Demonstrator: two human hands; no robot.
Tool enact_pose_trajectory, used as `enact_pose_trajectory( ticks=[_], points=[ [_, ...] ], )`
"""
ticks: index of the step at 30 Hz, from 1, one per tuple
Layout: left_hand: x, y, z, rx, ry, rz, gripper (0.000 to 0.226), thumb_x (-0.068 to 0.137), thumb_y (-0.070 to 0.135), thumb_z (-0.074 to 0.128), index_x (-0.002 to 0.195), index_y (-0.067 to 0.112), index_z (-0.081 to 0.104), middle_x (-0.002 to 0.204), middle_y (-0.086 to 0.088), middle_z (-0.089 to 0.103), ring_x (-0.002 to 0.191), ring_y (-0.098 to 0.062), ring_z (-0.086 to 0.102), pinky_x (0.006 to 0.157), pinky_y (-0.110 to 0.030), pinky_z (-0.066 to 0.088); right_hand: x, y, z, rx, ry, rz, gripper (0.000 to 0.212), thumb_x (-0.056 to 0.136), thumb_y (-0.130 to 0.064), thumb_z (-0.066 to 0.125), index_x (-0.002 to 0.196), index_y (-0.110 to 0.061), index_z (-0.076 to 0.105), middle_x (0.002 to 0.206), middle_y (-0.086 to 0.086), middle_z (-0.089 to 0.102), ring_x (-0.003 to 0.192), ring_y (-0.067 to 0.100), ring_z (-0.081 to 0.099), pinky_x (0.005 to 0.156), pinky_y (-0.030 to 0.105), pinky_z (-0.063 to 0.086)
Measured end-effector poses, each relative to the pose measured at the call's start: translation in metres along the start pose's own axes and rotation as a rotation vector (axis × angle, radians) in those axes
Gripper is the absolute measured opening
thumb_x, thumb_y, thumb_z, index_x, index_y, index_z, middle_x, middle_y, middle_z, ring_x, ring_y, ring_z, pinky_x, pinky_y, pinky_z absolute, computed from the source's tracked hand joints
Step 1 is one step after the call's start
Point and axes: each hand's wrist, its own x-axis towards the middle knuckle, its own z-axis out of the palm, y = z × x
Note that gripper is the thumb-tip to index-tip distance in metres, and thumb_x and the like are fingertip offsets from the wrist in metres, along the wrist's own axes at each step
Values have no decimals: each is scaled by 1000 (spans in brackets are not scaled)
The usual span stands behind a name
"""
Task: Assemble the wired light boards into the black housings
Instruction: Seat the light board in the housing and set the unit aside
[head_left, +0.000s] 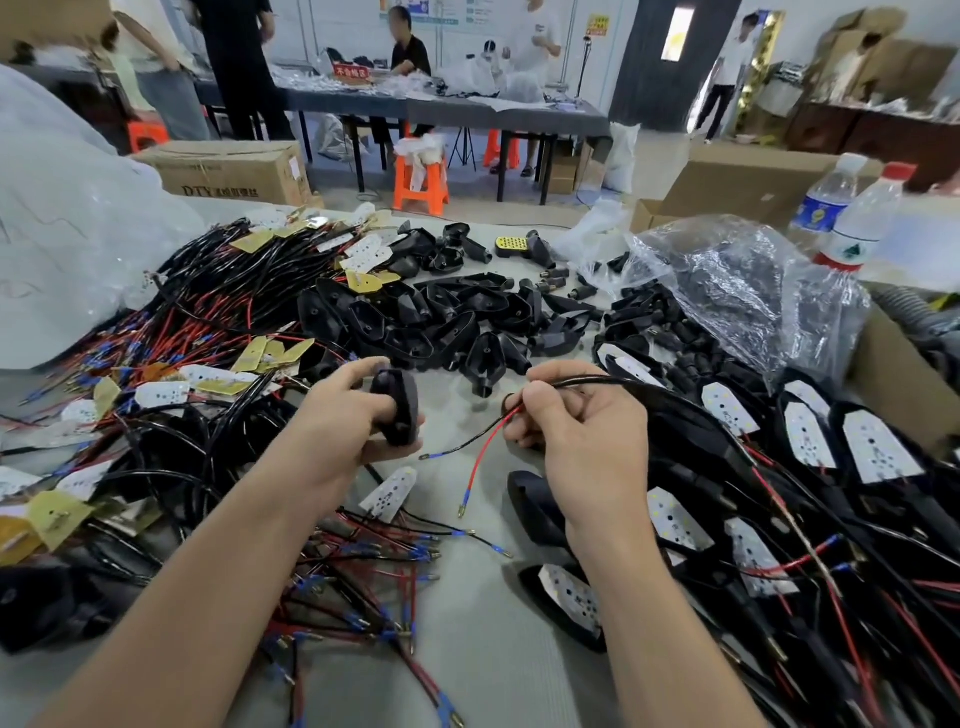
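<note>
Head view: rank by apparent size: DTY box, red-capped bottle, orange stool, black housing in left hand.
1. DTY box
2. red-capped bottle
3. orange stool and black housing: look alike; housing is nearer, so unranked.

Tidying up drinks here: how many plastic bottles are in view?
2. The white-capped bottle stands at the far right, behind the clear bag; the red-capped bottle stands just right of it. More may be hidden behind the clutter.
</note>
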Motion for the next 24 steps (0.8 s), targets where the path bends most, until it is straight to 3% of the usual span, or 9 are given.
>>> enact_pose_trajectory(
  ticks=[3, 6, 9, 13, 15, 17, 19, 21, 24],
  points=[
    [-8, -9, -3, 85, 24, 0, 60, 85, -17, 44, 122, 23, 68, 117, -15, 57, 89, -33, 62, 53, -31, 58, 0, 1, 0, -7, 6, -34, 16, 93, -3, 59, 87, -16, 65, 69, 13, 72, 56, 19, 66, 57, 28, 54],
    [-14, -17, -2, 146, 7, 64, 54, 81, -18, 45, 95, 23, 78, 111, -23, 65, 94, -38, 69, 52, -34, 58, 1, 1, -2, 0, 11, -52, 17, 91, -7, 57, 81, -18, 65, 69, 13, 72, 56, 22, 65, 56, 30, 53],
    [-15, -17, -2, 192, 58, 106, 54, 80, -18, 42, 73, 22, 78, 88, -18, 76, 74, -27, 75, 51, -34, 56, 2, -1, -2, 82, 3, -51, 25, 93, -6, 54, 77, -23, 65, 70, 14, 71, 53, 22, 61, 53, 31, 50],
    [-16, -14, -3, 88, 183, 126, 51, 82, -16, 41, 64, 16, 76, 61, -10, 65, 58, -27, 56, 59, -33, 50, 2, 0, -5, -34, -25, -15, 20, 90, -10, 56, 77, -21, 66, 64, 17, 65, 46, 18, 51, 47, 25, 43],
    [-16, -13, -2, 30, 202, 126, 46, 84, -16, 38, 66, 11, 71, 62, -11, 62, 58, -26, 54, 55, -29, 49, 1, 0, -4, -114, -135, 44, 15, 86, -11, 57, 84, -17, 70, 58, 14, 59, 44, 13, 44, 44, 21, 36],
    [-17, -13, 1, 4, 173, 90, 33, 87, -11, 38, 72, 6, 62, 65, -11, 58, 58, -26, 53, 45, -23, 46, -2, -2, -2, -148, -315, 154, 25, 79, -14, 55, 96, -17, 73, 54, 8, 54, 44, 12, 40, 45, 21, 32],
    [-20, -12, 5, -87, 94, 25, 30, 92, -2, 42, 70, 6, 60, 67, -13, 60, 57, -26, 58, 44, -24, 49, -7, -7, -2, -205, -518, 261, 32, 73, -13, 55, 98, -16, 75, 48, 3, 51, 41, 11, 36, 44, 22, 29],
    [-21, -12, 7, -248, -19, -34, 35, 97, 7, 42, 68, 8, 61, 76, -15, 68, 65, -27, 69, 54, -29, 59, -13, -11, -3, -341, -735, 304, 26, 72, -11, 56, 89, -8, 75, 46, 2, 46, 41, 13, 31, 44, 24, 25],
    [-22, -9, 2, -463, -239, -105, 28, 101, 22, 42, 82, 7, 56, 111, -24, 73, 104, -34, 74, 77, -44, 65, -17, -14, -5, -496, -935, 385, 21, 80, 0, 53, 88, 12, 67, 44, 4, 43, 42, 15, 29, 46, 27, 23]
  ],
)
